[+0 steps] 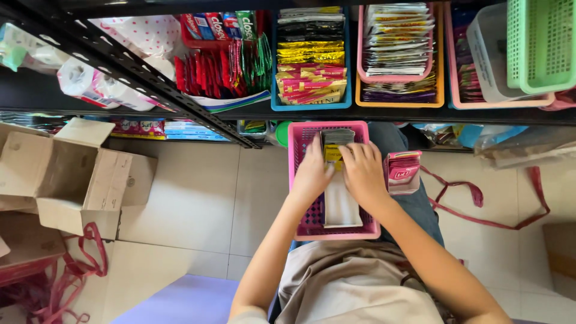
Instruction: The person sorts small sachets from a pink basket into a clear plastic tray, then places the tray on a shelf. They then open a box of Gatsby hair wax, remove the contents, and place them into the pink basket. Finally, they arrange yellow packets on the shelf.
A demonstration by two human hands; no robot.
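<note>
Pressing both hands on the row of sachets (337, 157) in the pink basket (300, 180) on my lap, my left grip (312, 174) and right grip (362, 174) rest flat, clenching nothing; I judge the unsteady basket could tip and spill them onto the floor (204, 198).

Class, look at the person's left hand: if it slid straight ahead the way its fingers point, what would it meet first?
Probably the grey sachet stack in the pink basket, just beyond the left hand; depth is hard to judge.
</note>
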